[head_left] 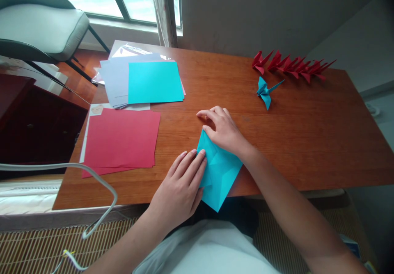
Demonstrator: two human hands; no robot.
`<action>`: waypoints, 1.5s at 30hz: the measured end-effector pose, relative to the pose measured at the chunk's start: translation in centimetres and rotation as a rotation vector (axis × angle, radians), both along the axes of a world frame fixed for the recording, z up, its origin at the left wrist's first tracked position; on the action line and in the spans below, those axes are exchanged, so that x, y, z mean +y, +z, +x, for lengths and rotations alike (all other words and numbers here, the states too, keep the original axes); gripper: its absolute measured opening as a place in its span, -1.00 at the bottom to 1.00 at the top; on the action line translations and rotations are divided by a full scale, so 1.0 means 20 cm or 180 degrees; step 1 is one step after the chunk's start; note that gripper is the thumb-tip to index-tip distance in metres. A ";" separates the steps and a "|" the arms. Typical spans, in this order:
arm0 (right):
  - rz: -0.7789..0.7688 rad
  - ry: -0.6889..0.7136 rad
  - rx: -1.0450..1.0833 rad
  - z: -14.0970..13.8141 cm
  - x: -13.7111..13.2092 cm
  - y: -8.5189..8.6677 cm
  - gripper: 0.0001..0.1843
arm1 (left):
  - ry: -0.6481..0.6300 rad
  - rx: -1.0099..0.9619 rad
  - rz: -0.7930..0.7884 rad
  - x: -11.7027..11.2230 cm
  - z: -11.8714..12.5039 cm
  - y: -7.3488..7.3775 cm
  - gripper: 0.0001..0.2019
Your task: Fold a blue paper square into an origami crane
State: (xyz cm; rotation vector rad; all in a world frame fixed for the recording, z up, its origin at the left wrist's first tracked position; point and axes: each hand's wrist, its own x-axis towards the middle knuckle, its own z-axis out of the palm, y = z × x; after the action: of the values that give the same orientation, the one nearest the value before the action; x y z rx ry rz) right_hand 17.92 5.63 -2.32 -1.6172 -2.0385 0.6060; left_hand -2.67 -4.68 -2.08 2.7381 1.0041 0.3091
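Note:
A turquoise sheet of paper (220, 171), folded and creased, lies at the near edge of the table, its lowest corner over the edge. My left hand (181, 183) rests with fingers stretched out flat on the paper's left side, where a folded flap shows under the fingertips. At the top corner, my right hand (223, 128) touches the sheet with its thumb. The right index finger is held apart from the thumb, and the palm's edge covers part of the paper's upper right side.
On the wooden table (308, 142), a blue paper crane (265, 92) stands near several red paper cranes (292, 65). Red sheets (121, 138) lie at left, below a turquoise sheet (155, 82) on lilac paper (115, 79). A white cable (104, 183) loops at lower left.

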 end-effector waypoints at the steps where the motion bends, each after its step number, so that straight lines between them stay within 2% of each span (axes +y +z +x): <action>1: -0.0006 -0.0003 -0.0007 0.00 0.00 0.00 -0.63 | -0.0005 0.0005 0.0003 0.00 0.00 0.00 -0.44; 37: 0.0019 0.0014 0.0081 0.01 0.00 -0.02 -0.61 | -0.0040 -0.0138 -0.0002 0.01 -0.01 -0.01 -0.42; 45: -0.0028 0.0016 0.0029 0.00 -0.01 0.01 -0.63 | 0.0009 -0.0178 -0.0054 0.01 0.00 -0.01 -0.44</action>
State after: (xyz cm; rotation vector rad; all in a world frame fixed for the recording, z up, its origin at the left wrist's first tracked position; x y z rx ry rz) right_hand 17.98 5.34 -2.08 -1.6119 -2.0366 0.6240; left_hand -2.71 -4.54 -2.25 2.6972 0.9917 0.3735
